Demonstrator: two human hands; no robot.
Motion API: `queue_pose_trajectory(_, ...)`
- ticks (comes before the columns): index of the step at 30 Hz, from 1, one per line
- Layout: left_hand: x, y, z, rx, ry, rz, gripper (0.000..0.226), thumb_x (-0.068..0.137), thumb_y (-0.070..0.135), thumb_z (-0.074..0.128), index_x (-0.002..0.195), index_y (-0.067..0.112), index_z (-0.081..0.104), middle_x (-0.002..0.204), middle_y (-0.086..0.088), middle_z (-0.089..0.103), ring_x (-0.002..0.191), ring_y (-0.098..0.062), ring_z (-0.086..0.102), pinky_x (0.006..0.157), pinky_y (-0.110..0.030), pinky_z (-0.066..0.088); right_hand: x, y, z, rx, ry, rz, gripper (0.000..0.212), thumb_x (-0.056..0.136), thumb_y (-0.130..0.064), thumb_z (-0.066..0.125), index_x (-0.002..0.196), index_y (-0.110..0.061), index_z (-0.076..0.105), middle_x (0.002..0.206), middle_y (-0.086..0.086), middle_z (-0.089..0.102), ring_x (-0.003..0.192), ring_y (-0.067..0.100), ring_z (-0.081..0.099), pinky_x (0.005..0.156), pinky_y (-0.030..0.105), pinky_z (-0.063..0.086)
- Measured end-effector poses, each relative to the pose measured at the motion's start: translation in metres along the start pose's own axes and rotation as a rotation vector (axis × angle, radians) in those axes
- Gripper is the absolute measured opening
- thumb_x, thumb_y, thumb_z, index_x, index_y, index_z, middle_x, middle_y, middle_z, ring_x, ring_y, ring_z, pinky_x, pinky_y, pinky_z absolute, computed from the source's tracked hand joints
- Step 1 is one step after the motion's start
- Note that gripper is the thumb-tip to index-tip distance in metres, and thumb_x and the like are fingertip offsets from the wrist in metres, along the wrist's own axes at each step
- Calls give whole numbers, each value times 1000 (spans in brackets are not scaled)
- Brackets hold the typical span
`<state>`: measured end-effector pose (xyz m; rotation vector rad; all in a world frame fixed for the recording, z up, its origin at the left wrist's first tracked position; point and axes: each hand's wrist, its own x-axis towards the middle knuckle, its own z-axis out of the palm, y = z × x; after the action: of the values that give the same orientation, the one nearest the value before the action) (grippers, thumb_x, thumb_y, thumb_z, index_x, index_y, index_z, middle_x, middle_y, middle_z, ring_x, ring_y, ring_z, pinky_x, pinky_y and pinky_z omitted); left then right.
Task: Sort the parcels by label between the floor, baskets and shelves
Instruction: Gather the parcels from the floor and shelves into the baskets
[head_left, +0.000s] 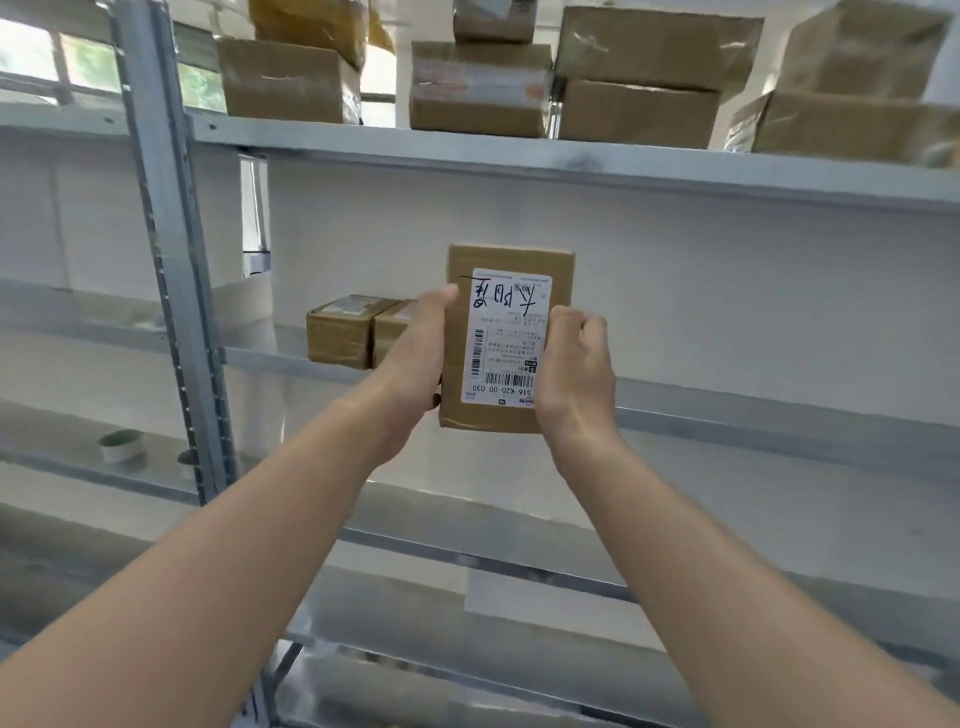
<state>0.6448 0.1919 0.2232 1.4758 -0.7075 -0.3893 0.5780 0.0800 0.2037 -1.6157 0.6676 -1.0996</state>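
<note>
Grey metal shelving (166, 260) before a white wall. Raised upright at frame centre, clear of every shelf: brown parcel (506, 338), white label (509, 364) facing the camera, text upside down. Gripped along its 9 o'clock edge by left hand (415, 353), fingers curled behind; clasped at its 3 o'clock edge by right hand (571, 374). Behind, at 9 o'clock, two small boxes (358, 330) on middle shelf (727, 410); at 12 o'clock, stacked cartons (480, 88) on upper shelf (571, 156).

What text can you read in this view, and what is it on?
"516-K20-00 030": printed, upside down, on the white label of the parcel held by the left hand and right hand.
Black handwritten characters on that label: not legible.
The label's fine print: too small.
Labels on the shelf boxes: blurred.
</note>
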Motion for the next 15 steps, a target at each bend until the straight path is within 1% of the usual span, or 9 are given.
queue_pose_trajectory(1,3,3,3,3,-29,8,62,103,62,23,61,63,69,74,23,74,100,-15,66,110,-50,42,0,-2,-4,-4,27,-5,35,111,-48,36,125,-23,56,104,-8,69,97,10,65,83,43,59)
queue_pose_trajectory(3,9,6,7,-1,-88,31,62,103,61,23,64,61,71,77,20,76,98,-15,69,108,-49,44,-1,-5,-12,-3,90,-14,33,111,-48,37,125,-24,56,105,-8,69,98,9,65,83,42,59)
queue_pose_trajectory(5,13,8,13,-11,-148,37,62,103,59,24,67,57,73,76,17,76,88,-12,72,103,-44,48,-5,-5,-21,0,171,-12,31,111,-45,40,127,-24,57,106,-10,68,97,5,62,77,34,53)
queue_pose_trajectory(7,16,6,22,-20,-231,51,62,105,56,23,77,43,78,73,16,76,73,-5,74,91,-38,50,-13,-2,-31,1,244,1,29,112,-41,41,129,-24,58,105,-14,67,95,-1,60,69,23,45)
queue_pose_trajectory(8,16,4,28,-29,-269,51,60,106,54,23,83,37,76,69,16,75,65,-2,72,83,-36,49,-18,0,-37,-2,277,11,29,112,-40,42,129,-23,58,105,-15,67,94,-3,59,64,18,44)
queue_pose_trajectory(10,13,-1,40,-48,-325,46,53,107,50,23,89,33,70,62,18,72,58,1,70,74,-32,47,-30,4,-50,-24,350,24,29,112,-39,43,130,-23,58,105,-15,67,93,-3,59,62,14,43)
queue_pose_trajectory(13,2,-6,63,-65,-455,63,50,108,49,21,93,35,66,62,20,71,57,2,69,72,-30,46,-53,5,-78,-81,447,43,27,113,-40,41,128,-25,58,105,-14,68,95,-1,62,60,11,45)
queue_pose_trajectory(15,-12,-6,82,-89,-548,59,52,108,48,20,89,35,66,61,20,71,57,3,69,76,-30,46,-68,3,-101,-130,509,50,28,113,-41,40,128,-25,58,107,-13,69,95,0,63,56,9,43)
